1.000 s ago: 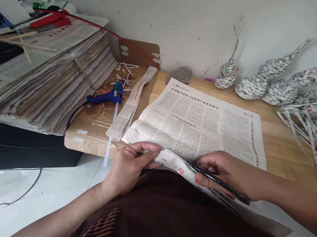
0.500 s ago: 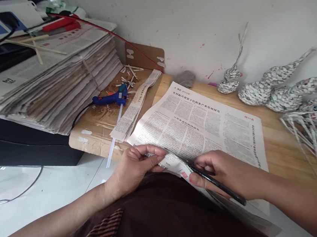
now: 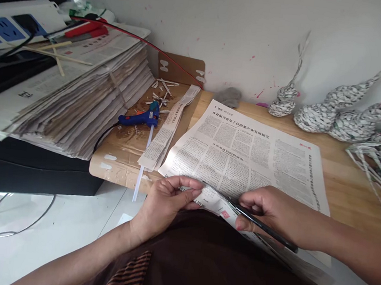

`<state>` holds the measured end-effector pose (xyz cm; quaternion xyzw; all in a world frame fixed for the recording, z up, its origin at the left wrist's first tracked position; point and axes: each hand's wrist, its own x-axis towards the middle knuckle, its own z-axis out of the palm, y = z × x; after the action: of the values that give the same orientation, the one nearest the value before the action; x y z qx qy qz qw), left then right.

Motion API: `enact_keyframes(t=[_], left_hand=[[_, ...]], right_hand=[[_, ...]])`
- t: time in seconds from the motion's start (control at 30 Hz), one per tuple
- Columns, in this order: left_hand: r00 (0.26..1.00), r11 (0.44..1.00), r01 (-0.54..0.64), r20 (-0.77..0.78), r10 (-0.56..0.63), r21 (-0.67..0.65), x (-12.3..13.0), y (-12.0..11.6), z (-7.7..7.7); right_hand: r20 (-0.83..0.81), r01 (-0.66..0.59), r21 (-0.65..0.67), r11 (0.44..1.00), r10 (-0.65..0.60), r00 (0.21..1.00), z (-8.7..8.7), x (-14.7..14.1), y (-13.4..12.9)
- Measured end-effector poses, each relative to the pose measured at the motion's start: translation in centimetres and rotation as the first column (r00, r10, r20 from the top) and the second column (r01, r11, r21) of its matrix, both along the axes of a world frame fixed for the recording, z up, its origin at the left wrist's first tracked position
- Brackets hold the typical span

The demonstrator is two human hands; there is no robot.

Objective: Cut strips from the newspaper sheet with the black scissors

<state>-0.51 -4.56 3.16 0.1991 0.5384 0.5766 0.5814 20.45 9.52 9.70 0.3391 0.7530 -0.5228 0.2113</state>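
A printed newspaper sheet (image 3: 231, 142) lies on the wooden table, its near edge folded over at the table's front. My left hand (image 3: 174, 199) pinches that folded edge between thumb and fingers. Closed around a knife (image 3: 266, 227) with a long black handle, my right hand (image 3: 265, 211) keeps the thin dark blade against the fold, its tip close to my left fingertips. Part of the handle is hidden by my right fingers. A loose newspaper flap (image 3: 316, 273) hangs below the table edge, to the right of my lap.
On brown cardboard (image 3: 108, 152) at left lie a blue glue gun (image 3: 142, 117), cut newspaper strips (image 3: 167, 135) and paper scraps. Beyond stands a tall newspaper stack (image 3: 121, 90) with a power strip (image 3: 19, 24). Woven paper gourds (image 3: 316, 116) and rolled paper sticks (image 3: 380, 176) are at right.
The whole view has shifted slightly, so things appear a little further right. Both hands keep their hold, and the knife stays at the fold, with little visible movement along it.
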Motion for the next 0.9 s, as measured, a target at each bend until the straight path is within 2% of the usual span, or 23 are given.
enact_keyframes(t=[0.17, 0.33, 0.8, 0.9], left_hand=[[0.999, 0.999, 0.039, -0.007, -0.039, 0.015, 0.1, 0.1, 0.7], [0.999, 0.999, 0.024, -0.023, -0.023, 0.041, 0.0, 0.1, 1.3], [0.999, 0.998, -0.05, -0.019, 0.051, 0.041, -0.3, -0.1, 1.2], [0.992, 0.991, -0.118, -0.042, 0.121, 0.065, -0.8, -0.2, 1.2]], right_hand=[[0.049, -0.032, 0.07, 0.997, 0.028, 0.998, 1.4, -0.9, -0.2], [0.054, -0.04, 0.048, 0.998, 0.037, 0.998, 2.7, -2.7, -0.2], [-0.008, 0.004, -0.01, 1.0, -0.004, 1.0, 0.7, -2.7, 0.5], [-0.007, 0.006, 0.004, 1.0, -0.006, 1.0, 0.8, -2.6, 0.6]])
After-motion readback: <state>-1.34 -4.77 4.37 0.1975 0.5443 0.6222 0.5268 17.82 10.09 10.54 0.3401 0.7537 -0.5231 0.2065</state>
